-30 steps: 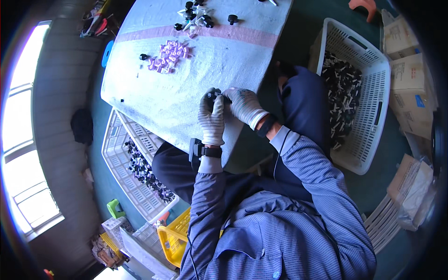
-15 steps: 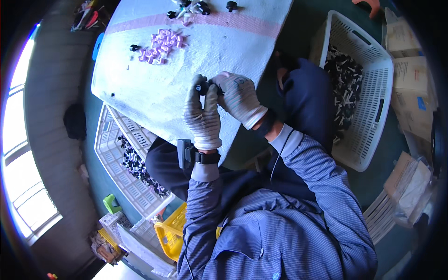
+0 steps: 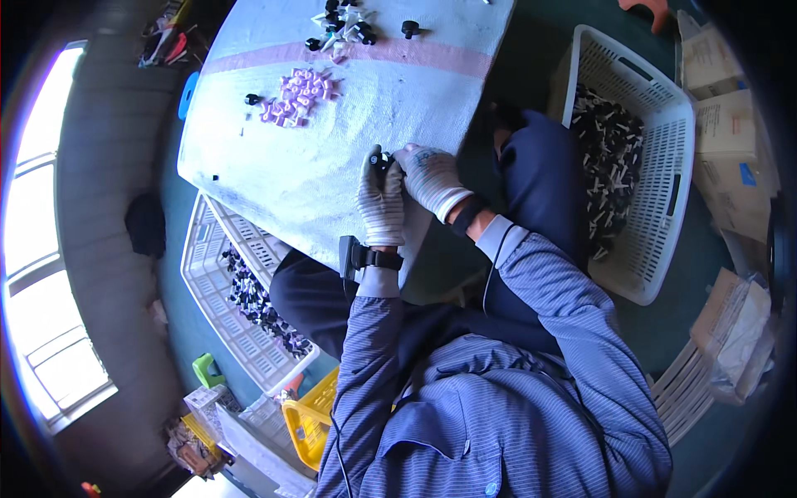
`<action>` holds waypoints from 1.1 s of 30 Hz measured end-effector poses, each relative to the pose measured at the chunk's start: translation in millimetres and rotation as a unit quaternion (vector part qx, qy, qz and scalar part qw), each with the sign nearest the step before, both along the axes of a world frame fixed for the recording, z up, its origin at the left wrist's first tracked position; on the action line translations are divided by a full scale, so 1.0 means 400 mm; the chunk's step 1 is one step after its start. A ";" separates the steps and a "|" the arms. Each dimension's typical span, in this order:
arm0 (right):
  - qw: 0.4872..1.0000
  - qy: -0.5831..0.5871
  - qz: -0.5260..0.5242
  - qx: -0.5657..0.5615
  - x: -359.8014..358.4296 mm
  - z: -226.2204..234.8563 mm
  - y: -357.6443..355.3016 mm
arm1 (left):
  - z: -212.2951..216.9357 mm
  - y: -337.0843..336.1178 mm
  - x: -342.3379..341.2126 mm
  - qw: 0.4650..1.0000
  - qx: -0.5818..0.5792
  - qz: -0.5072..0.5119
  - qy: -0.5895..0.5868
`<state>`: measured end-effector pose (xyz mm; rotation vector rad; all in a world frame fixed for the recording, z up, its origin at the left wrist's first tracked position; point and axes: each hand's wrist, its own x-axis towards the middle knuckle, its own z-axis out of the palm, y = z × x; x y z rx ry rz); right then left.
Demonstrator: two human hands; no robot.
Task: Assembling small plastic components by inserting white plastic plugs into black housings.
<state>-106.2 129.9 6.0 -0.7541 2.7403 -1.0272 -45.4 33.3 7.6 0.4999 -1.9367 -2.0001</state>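
Observation:
Above the near edge of the pale table, my left hand, in a striped knit glove, grips a small black plastic part between thumb and fingers. A light spot shows on the part's upward face. My right hand, gloved the same way, comes in from the right with its fingers pinched at the part's side; the fingertips are partly hidden. Farther off lies a pile of small pink pieces, with a black piece at its left. Beyond is a cluster of black and white pieces beside a lone black knob.
On the floor at right stands a white slotted crate of black and white parts. Another white crate of similar parts sits at left, near a yellow basket. Cardboard boxes line the right side. A thin cable runs along my right sleeve.
The whole view has shifted slightly, so the table appears farther right. Both hands stay together at the black part, and the part seems tilted a little differently.

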 end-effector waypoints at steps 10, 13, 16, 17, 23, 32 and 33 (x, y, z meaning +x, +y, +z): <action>0.991 -0.045 -0.019 -0.121 0.037 0.039 0.004 | 0.062 -0.021 0.035 0.997 0.036 0.068 0.023; 0.987 -0.085 0.052 -0.127 0.037 0.048 0.004 | 0.079 -0.035 0.059 0.994 0.073 0.075 0.020; 0.984 -0.089 0.052 -0.144 0.051 0.067 0.009 | 0.096 -0.055 0.082 0.960 0.269 0.077 0.010; 0.982 -0.094 0.054 -0.154 0.055 0.074 0.009 | 0.093 -0.058 0.092 0.960 0.269 0.078 0.010; 0.976 -0.037 0.052 -0.207 0.074 0.090 0.010 | 0.061 -0.079 0.117 0.860 0.498 0.102 0.036; 0.962 0.000 0.061 -0.267 0.078 0.083 -0.001 | 0.054 -0.068 0.138 0.793 0.605 0.067 0.027; 0.962 -0.001 0.061 -0.265 0.079 0.080 0.001 | 0.051 -0.067 0.137 0.791 0.607 0.068 0.026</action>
